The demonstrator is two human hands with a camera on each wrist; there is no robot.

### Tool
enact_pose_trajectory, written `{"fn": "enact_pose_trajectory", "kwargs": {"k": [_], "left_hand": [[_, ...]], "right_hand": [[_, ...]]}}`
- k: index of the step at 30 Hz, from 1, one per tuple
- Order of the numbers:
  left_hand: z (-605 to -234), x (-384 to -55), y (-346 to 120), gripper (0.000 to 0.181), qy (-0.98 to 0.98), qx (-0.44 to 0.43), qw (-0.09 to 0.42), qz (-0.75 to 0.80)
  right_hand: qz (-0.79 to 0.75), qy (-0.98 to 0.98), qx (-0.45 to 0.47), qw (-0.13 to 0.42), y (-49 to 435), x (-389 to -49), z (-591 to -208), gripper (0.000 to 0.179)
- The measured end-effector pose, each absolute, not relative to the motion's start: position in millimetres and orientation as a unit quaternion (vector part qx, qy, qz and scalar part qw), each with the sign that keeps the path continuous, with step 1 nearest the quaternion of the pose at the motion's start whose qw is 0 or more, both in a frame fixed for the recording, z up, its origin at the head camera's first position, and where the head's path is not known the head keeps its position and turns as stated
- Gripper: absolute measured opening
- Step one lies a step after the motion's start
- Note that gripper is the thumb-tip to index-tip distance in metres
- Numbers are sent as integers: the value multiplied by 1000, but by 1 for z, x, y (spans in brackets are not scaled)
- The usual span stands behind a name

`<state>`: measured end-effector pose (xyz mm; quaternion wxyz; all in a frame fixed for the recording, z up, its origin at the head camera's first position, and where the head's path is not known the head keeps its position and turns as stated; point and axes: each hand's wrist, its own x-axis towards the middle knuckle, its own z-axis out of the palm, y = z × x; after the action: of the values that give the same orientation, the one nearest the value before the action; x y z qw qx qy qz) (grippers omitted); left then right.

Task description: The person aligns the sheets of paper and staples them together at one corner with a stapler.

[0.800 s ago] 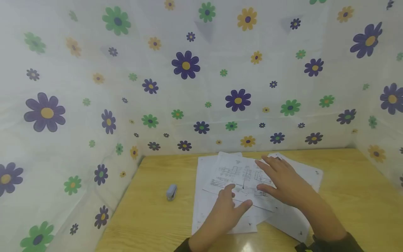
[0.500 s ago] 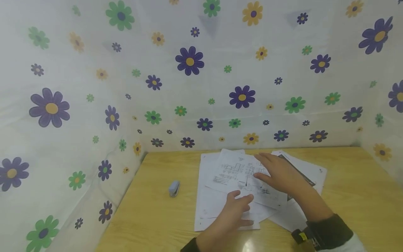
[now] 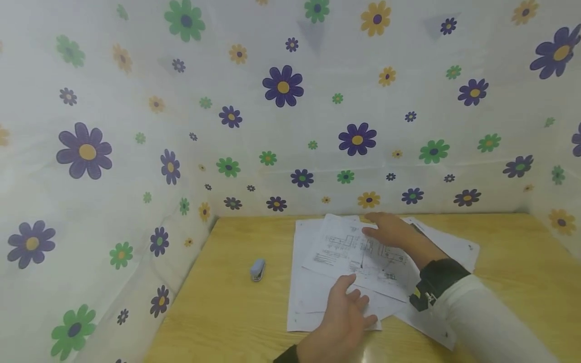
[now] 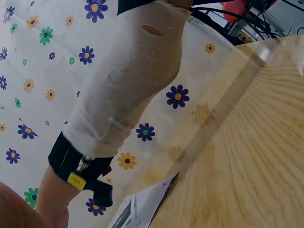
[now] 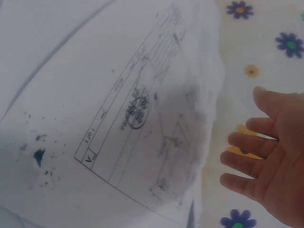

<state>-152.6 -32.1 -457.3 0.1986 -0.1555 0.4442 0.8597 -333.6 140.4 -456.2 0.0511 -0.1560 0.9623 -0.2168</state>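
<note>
A loose pile of printed paper sheets lies on the table, and the top sheet carries line diagrams. Over the far part of this pile reaches my right hand. In the right wrist view the same hand shows straight, spread fingers holding nothing, beside a sheet with a printed title block. My left hand hovers at the pile's near edge, palm turned sideways and up, fingers loosely bent around nothing. Only a sliver of the left hand shows in the left wrist view.
Left of the papers stands a small light-blue stapler. More sheets fan out on the right, partly behind my right forearm. A flower-patterned curtain encloses the wooden table at the back and sides.
My right hand has moved away from me, toward the far edge of the papers. My left hand has turned its palm upward near the close edge. The stapler stays put.
</note>
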Motion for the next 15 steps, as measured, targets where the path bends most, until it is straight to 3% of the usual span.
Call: {"fn": "enact_pose_trajectory", "kwargs": {"k": [10,15], "left_hand": [[-464,-158,-29,100,380,-176,173,892],[-466,-159,-29,100,365,-189,171,895]], "right_hand": [[-212,966,-104,102,132,-353,-480,59],[-183,973,-107,92,130,-358,-485,56]]}}
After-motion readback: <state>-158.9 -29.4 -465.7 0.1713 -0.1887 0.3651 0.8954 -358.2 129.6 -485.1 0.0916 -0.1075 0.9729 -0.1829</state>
